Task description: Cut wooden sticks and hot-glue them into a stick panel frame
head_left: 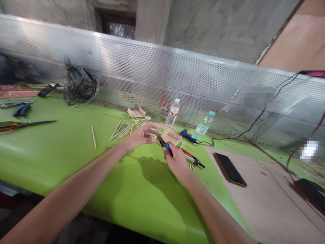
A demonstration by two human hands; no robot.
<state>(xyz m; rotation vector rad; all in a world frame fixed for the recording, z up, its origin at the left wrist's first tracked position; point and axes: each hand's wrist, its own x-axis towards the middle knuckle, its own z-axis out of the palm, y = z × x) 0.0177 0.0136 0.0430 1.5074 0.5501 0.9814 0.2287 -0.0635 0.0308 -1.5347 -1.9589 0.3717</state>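
A utility knife (166,146) with a black and blue handle is in my right hand (176,161), which is closed around it. Its blade points up and left, close to the fingertips of my left hand (139,138). The left thumb and fingers are bent into a pinch, with a small pale bit at their tips, too small to name. Behind both hands lie many thin wooden sticks (124,131). A small stick-built piece (172,136) rests just past the knife, and another stick-built piece (137,113) stands farther back.
A blue glue gun (188,135), a labelled bottle (173,113) and a green-capped bottle (204,125) stand behind. Right of my hand lie a red-and-silver tool (193,158) and a phone (230,169). Scissors (27,124), pliers (22,109) and tangled wire (80,84) are left.
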